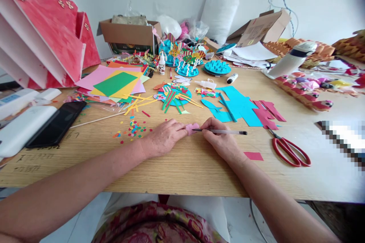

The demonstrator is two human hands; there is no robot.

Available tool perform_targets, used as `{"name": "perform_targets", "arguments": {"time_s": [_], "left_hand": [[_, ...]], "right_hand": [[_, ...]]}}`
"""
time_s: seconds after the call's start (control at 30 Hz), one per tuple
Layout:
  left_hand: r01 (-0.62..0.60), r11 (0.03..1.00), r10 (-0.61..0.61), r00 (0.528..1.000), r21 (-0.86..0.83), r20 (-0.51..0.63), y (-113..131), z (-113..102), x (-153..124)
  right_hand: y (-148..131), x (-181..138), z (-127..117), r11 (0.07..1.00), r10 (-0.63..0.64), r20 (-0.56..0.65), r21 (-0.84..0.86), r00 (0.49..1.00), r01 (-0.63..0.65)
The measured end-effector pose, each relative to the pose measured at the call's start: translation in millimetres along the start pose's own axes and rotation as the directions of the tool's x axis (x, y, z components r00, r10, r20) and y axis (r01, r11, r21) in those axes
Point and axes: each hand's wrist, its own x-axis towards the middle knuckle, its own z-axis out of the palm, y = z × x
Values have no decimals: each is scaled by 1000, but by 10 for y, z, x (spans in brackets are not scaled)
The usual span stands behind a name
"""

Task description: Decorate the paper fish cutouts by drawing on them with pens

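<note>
My left hand [164,136] rests on the wooden table [182,167], its fingers pressed down on a small pink paper piece [192,128]. My right hand [221,136] grips a pen [225,132] that lies almost flat, its tip touching the pink piece. Both hands meet at the middle of the table, close to its front edge. Just right of my right wrist lies a small red paper scrap [253,155].
Red-handled scissors [289,151] lie to the right. Blue and red cut paper [242,108], coloured sheets [116,83], confetti [134,128], glue bottles [162,63] and paper crafts [185,59] fill the table behind. A black phone [57,123] lies left; cardboard boxes [129,34] stand at the back.
</note>
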Motion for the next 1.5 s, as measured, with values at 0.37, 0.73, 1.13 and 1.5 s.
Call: {"name": "perform_targets", "arguments": {"time_s": [0.37,0.73,1.13,1.5], "left_hand": [[12,1000,-12,1000,12,7,-4,20,-9],[-11,1000,11,1000,10,-1,-2,3,-3],[-14,1000,14,1000,-10,-10,-19,34,-18],[-4,1000,4,1000,11,-10,-8,33,-14]], "right_hand": [[18,1,14,1000,-24,17,-20,1000,24],[36,15,15,999,-13,-12,-51,1000,13],[38,8,1,1000,-15,-1,-23,1000,15],[9,9,-3,1000,-2,-24,7,1000,2]]}}
